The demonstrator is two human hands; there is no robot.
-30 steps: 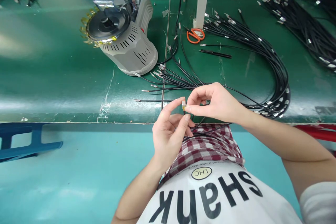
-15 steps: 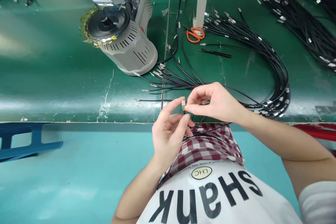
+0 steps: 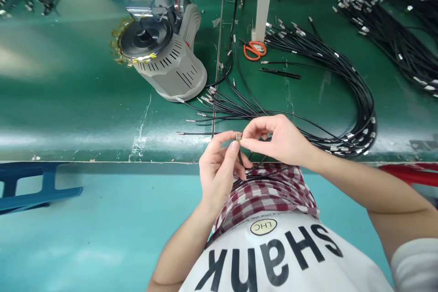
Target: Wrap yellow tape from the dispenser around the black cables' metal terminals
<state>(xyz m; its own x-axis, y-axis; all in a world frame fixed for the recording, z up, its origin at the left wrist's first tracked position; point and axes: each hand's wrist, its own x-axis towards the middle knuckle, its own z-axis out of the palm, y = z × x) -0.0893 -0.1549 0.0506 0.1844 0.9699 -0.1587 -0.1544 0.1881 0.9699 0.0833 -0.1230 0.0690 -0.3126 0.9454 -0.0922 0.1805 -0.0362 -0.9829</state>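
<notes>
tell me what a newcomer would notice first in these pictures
The eye goes first to the centre, where the left hand and right hand pinch a small metal cable end between their fingers. Above and left of them stands a grey benchtop machine with a clear cover. To the right, big loops of metal-tipped black cables spread across the green bench.
</notes>
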